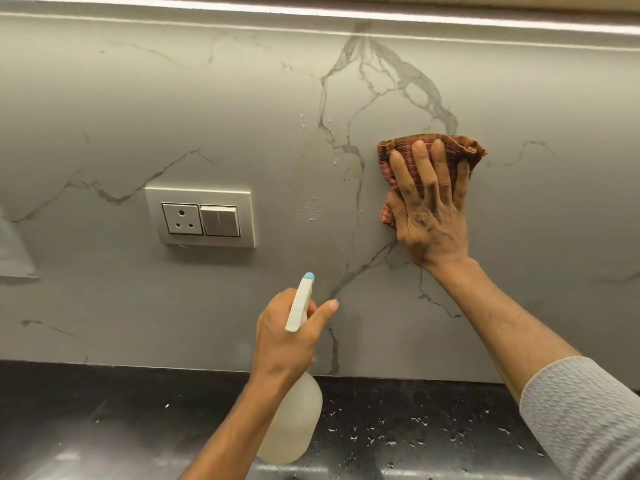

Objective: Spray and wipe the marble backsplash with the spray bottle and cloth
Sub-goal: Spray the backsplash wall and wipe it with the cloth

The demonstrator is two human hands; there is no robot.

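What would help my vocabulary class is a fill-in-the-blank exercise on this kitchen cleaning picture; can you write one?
1. The cloth is pressed to the marble backsplash by the ___ hand.
2. The left hand grips the ___ bottle.
3. The socket plate sits to the ___ of the cloth.
Missing words: right, spray, left.

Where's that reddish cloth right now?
In the head view the cloth is right of centre, pressed flat on the marble backsplash under the right hand, up and right of the spray bottle and well right of the wall socket.
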